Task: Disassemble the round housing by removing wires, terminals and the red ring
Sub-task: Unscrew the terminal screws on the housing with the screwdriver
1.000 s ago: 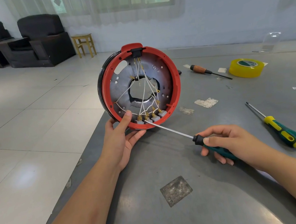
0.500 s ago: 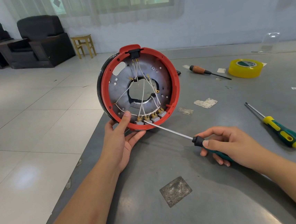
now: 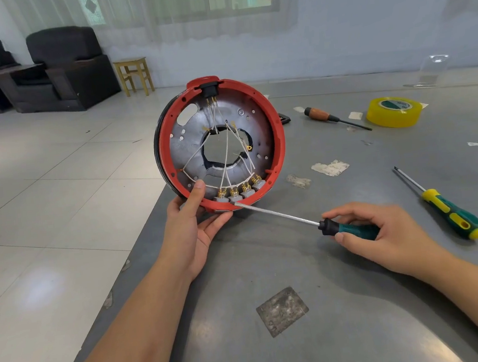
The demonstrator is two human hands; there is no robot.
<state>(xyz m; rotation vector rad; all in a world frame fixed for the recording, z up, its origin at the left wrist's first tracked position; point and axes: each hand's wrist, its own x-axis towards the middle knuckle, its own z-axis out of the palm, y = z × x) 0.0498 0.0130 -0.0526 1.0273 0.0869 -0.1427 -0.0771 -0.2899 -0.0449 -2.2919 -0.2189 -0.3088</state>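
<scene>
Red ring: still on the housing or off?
Still on. The red ring sits around the housing's rim, with white wires running to the terminals inside it.

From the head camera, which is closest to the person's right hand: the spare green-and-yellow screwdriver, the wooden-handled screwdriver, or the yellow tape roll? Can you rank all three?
Measured from the right hand, which grips a green screwdriver:
1. Green-and-yellow screwdriver, lying on the table just to the hand's right.
2. Wooden-handled screwdriver, farther back, near the round housing.
3. Yellow tape roll, at the back right.
Items 2 and 3 are close; the tape seems slightly farther.
</scene>
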